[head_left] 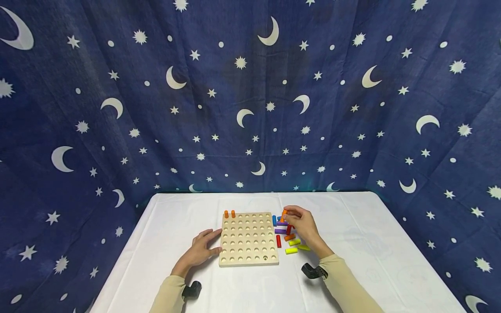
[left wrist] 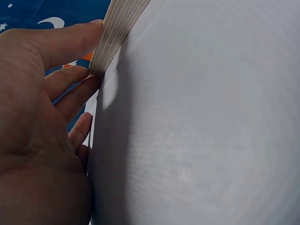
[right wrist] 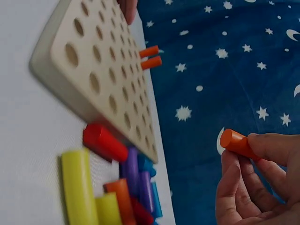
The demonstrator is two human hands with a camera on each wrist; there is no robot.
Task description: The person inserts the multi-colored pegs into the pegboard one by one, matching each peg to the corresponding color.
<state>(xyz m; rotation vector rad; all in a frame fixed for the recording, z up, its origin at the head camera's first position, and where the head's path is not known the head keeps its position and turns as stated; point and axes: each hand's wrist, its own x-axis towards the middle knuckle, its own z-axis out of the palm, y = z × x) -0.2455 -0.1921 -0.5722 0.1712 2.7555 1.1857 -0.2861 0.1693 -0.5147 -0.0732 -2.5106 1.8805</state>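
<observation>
A square wooden pegboard with rows of round holes lies on the table. Two orange pegs stand upright in holes at its far left corner. My left hand touches the board's left edge with fingertips and thumb; in the left wrist view the thumb meets the board's side. Between thumb and fingers, my right hand pinches another orange peg, raised above the loose pegs right of the board.
Beside the board's right edge lie loose pegs: a red peg, purple pegs, a blue peg, an orange peg and yellow pegs. The white table meets a dark blue curtain with moons and stars.
</observation>
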